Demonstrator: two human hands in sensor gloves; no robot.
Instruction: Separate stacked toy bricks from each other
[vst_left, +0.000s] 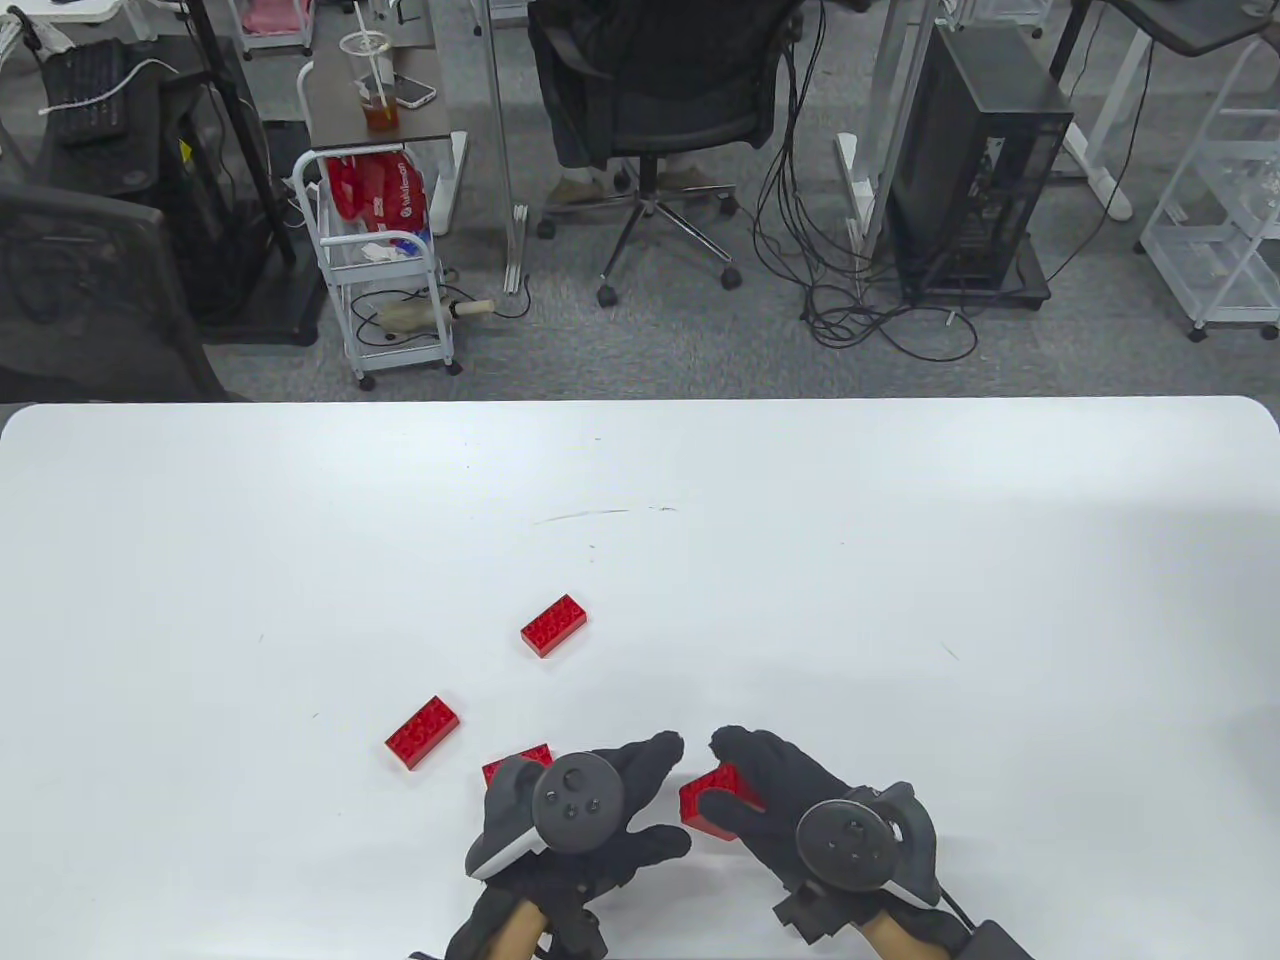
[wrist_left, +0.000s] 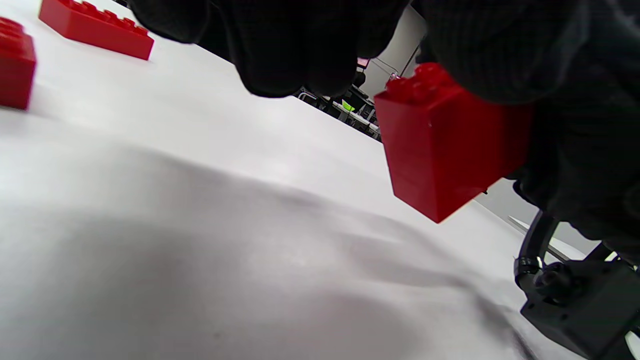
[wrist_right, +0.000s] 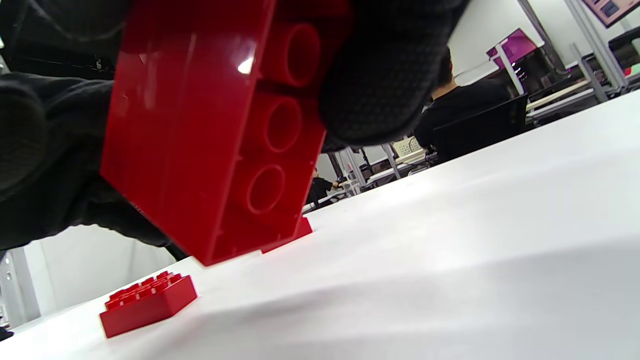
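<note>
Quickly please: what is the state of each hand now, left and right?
Left hand: holds nothing; fingers loosely curled, beside the stack.
Right hand: grips the red brick stack, lifted off the table.

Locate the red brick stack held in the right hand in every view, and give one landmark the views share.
Table view: held brick stack sits bottom centre, gripped by the right hand, just right of the left hand.
Left wrist view: upper right, lifted off the table, under black gloved fingers.
Right wrist view: upper left, hollow underside facing the camera.
Shared landmark: the white table.
</note>
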